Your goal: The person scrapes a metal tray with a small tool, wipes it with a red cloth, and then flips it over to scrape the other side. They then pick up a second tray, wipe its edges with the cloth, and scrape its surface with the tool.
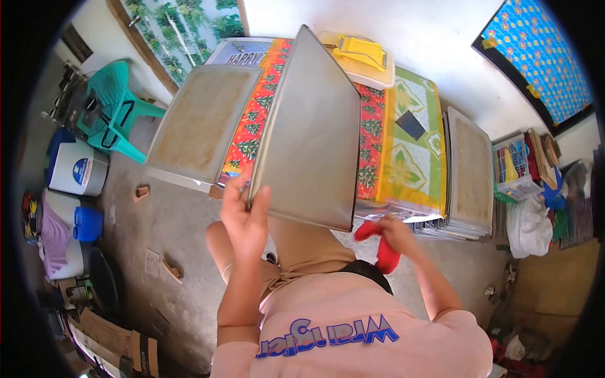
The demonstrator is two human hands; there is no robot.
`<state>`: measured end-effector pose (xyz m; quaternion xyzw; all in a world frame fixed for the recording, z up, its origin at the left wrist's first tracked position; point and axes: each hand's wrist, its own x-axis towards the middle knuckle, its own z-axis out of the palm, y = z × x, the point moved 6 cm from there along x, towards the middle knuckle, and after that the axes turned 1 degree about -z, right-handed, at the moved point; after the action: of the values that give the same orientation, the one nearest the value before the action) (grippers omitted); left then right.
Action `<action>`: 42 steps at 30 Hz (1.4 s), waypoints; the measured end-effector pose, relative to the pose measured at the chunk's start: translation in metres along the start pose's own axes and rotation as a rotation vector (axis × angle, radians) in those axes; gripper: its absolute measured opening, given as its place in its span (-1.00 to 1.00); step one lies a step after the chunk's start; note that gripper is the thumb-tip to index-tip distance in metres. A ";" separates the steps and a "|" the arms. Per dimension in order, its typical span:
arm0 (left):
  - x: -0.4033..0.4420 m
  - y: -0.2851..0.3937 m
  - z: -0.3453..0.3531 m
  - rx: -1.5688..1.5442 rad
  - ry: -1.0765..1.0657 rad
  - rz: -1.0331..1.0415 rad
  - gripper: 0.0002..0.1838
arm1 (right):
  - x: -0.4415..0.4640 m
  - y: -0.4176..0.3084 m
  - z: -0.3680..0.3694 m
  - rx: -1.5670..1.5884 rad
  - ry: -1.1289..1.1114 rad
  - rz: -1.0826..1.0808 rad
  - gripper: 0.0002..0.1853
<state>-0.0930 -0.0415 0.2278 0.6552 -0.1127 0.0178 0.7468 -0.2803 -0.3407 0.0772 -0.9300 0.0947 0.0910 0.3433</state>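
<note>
Metal tray (315, 138): is leaning up in front of the body, its broad face turning toward the right hand, its longer visible edges running from above the lap up toward the desk.
Left hand (247, 213): is the nearer one, its fingers gripping the tray's left edge near the lower corner.
Right hand (397, 234): is pinching a red cloth (387, 257) in closed fingers; the tray is lying ahead and to their left, its lower right corner just beside the cloth. Whether they are touching, I cannot tell.
Desk (413, 173): is standing beyond, carrying a brown-faced tray (201, 120) at left.
Tray stack (469, 170): is sitting at right.
</note>
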 end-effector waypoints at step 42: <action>-0.103 -0.203 -0.091 -0.024 0.190 -0.618 -0.62 | 0.203 -0.169 0.108 -0.405 0.250 -0.598 -0.47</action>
<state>-0.1443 0.0313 -0.0006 0.6451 0.1614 -0.1499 0.7316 -0.0552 -0.1670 0.0540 -0.9695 -0.1596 -0.1102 0.1501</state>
